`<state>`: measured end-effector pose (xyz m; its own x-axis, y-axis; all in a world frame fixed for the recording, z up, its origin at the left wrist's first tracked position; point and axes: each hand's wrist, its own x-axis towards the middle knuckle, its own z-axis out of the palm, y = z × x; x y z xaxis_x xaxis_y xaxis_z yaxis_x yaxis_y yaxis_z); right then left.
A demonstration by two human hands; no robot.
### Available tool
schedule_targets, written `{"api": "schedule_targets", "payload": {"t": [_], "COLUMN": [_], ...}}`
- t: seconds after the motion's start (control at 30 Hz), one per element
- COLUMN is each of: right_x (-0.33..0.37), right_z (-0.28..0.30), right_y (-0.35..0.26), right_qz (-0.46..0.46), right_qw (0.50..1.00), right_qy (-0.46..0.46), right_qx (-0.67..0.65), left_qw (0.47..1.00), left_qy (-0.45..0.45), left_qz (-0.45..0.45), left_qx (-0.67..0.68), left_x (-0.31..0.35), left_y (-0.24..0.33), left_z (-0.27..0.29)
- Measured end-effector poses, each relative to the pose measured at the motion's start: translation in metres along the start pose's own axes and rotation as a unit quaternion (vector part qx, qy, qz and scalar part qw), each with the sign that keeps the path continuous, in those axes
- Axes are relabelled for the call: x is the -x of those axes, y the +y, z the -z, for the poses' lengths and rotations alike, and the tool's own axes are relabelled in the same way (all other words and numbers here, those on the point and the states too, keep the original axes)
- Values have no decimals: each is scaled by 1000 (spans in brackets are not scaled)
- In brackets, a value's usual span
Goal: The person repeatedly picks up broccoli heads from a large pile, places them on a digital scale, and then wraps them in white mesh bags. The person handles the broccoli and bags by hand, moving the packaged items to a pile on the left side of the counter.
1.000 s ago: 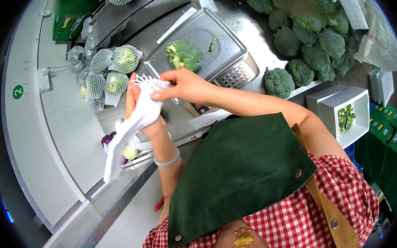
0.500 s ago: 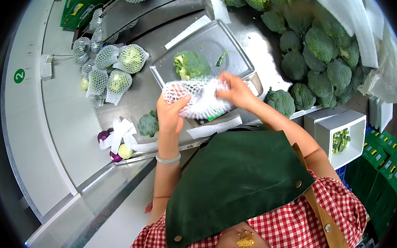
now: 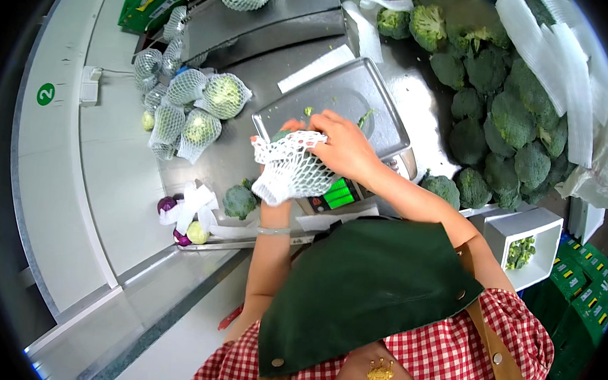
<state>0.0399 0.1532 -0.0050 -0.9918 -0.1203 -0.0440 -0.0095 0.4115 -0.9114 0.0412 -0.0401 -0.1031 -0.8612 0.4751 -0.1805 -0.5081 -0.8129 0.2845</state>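
Note:
A white mesh foam sleeve hangs over my left hand, covering most of it; only some fingertips show above the mesh. Those fingers curl around a broccoli head, of which a little green shows at the sleeve's upper edge. My right hand pinches the sleeve's right upper edge, fingers bent. Both hands are over the near left part of a weighing scale's steel pan, where small green scraps lie. The scale's green display shows below the sleeve.
Several broccoli heads are heaped at the right, beside white foam sleeves. Sleeved round vegetables cluster at the left. One broccoli lies near the front edge, by purple vegetables. A white box holds green pieces.
The broccoli has left the scale pan and is now in my left hand, under the sleeve. The stretched sleeve has been drawn down over that hand. The view has shifted slightly.

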Motion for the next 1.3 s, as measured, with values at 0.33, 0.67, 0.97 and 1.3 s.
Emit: {"api": "schedule_targets", "payload": {"t": [0.33,0.67,0.97,1.3], "right_x": [29,104,238,118], "right_z": [25,5,95,138], "right_y": [15,35,138,102], "right_qz": [-278,-18,-158,-283], "right_qw": [744,996,848,890], "right_qy": [-189,-88,-60,90], "right_qx": [-577,9,503,-345], "left_qw": [960,953,837,615], "left_qy": [247,180,464,467], "left_qz": [-43,-232,-261,-411], "left_qx": [-123,-77,-124,-484], "left_x": [94,126,105,23], "left_y": [-25,57,204,91], "left_z": [-71,-9,174,11]}}
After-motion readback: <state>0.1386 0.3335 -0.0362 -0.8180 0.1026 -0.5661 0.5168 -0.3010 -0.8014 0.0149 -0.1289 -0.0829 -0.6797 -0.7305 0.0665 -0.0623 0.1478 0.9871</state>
